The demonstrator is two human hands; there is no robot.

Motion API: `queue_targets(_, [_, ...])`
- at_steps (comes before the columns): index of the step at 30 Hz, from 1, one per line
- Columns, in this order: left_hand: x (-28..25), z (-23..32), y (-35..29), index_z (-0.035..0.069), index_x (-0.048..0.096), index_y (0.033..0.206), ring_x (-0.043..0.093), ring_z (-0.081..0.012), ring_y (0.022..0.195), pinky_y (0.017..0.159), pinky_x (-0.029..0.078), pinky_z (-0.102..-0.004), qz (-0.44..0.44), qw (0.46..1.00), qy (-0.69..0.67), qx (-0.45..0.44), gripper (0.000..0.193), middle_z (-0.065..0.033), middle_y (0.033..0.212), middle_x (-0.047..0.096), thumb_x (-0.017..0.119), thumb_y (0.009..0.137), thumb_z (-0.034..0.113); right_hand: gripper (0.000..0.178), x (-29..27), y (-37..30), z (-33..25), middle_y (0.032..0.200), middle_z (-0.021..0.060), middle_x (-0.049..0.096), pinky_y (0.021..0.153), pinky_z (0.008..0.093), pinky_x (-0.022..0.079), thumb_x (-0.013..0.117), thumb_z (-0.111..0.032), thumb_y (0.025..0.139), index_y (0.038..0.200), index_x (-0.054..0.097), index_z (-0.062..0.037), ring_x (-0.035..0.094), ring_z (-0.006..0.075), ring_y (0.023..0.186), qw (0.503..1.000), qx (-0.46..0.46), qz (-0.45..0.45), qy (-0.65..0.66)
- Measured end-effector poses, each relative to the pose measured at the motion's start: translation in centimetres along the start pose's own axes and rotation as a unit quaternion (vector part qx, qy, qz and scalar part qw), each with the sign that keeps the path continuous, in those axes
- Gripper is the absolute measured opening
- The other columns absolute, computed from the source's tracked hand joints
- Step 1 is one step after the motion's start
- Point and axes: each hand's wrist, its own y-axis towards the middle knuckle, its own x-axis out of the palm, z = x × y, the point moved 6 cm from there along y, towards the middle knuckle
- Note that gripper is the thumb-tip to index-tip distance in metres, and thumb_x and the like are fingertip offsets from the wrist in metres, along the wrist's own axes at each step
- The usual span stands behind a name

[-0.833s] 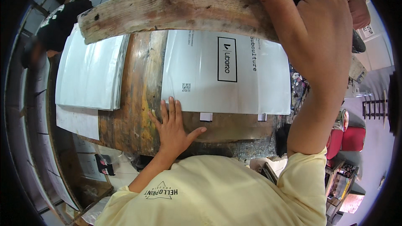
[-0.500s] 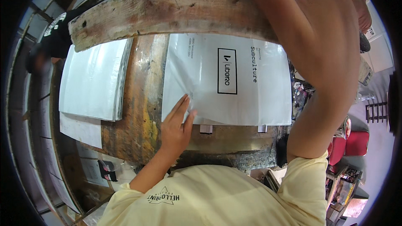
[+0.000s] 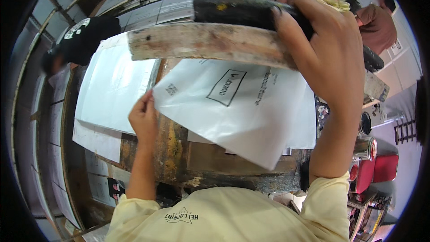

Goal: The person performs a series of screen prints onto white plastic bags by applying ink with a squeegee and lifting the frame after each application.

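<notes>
My left hand (image 3: 144, 115) pinches a corner of a white plastic bag (image 3: 251, 125) printed in black with a boxed logo. The bag is lifted and turned askew, its near corner hanging toward me. Under it, part of another white sheet (image 3: 307, 125) shows at the right. My right hand (image 3: 324, 40) is closed around a worn wooden screen-printing frame (image 3: 210, 40), raised above the table. Against its far side is a black, paint-marked bar (image 3: 242, 11), partly covered by my fingers. The frame hides the far edge of the bag.
A stack of blank white bags (image 3: 116, 85) lies left of the paint-stained table (image 3: 172, 152). A person in black (image 3: 85, 40) bends at far left; others are at far right. Racks of sheets (image 3: 165, 11) stand beyond. Tins (image 3: 369, 148) and a red chair (image 3: 385, 168) are at right.
My left hand has gone from lying on the printed bag to gripping its corner. The bag has been pulled up, left and askew. The view has shifted, bringing the black bar into sight.
</notes>
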Motion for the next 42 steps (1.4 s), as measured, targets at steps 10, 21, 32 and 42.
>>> queue_targets(10, [-15.8,-15.2,22.5,-0.001,0.083,0.119,0.070,-0.0091,0.095,0.088,0.053,-0.0236,-0.086,0.992,0.079,0.037,0.022,-0.0049,0.109,0.082,0.069,0.104,0.007,0.035,0.5,-2.2,-0.9,0.100,0.0212,0.071,0.094,0.0456,0.046,0.066,-0.031,0.096,0.112,0.070,0.0006,0.060,0.0408,0.092,0.997,0.041,-0.058,-0.018])
queue_targets(21, [-11.4,1.7,19.2,0.009,0.056,0.160,0.072,-0.0262,0.124,0.106,0.056,-0.0408,-0.059,0.955,0.256,0.140,0.066,-0.0188,0.136,0.073,0.079,0.102,0.031,0.045,0.3,-2.6,-1.6,0.097,0.0171,0.073,0.086,0.0485,0.046,0.072,-0.035,0.095,0.127,0.068,-0.0028,0.067,0.0380,0.090,0.999,0.046,-0.001,0.007])
queue_targets(32, [2.6,-0.4,-12.3,-0.004,0.063,0.149,0.062,-0.0235,0.088,0.085,0.054,-0.0377,-0.270,0.960,-0.016,-0.069,0.109,-0.0082,0.115,0.070,0.110,0.058,0.033,0.035,8.6,-23.0,-6.2,0.108,0.0102,0.065,0.087,0.0482,0.050,0.083,-0.040,0.091,0.108,0.078,-0.0107,0.062,0.0322,0.106,0.944,0.037,-0.316,0.092])
queue_targets(42, [3.0,-3.9,-14.1,0.001,0.073,0.134,0.060,-0.0309,0.109,0.096,0.051,-0.0424,-0.271,0.954,0.130,-0.016,0.093,-0.0112,0.114,0.060,0.108,0.052,0.027,0.062,16.3,-27.6,-5.3,0.109,0.0093,0.065,0.081,0.0457,0.056,0.092,-0.024,0.075,0.131,0.070,-0.0093,0.063,0.0340,0.100,0.942,0.052,-0.302,0.138])
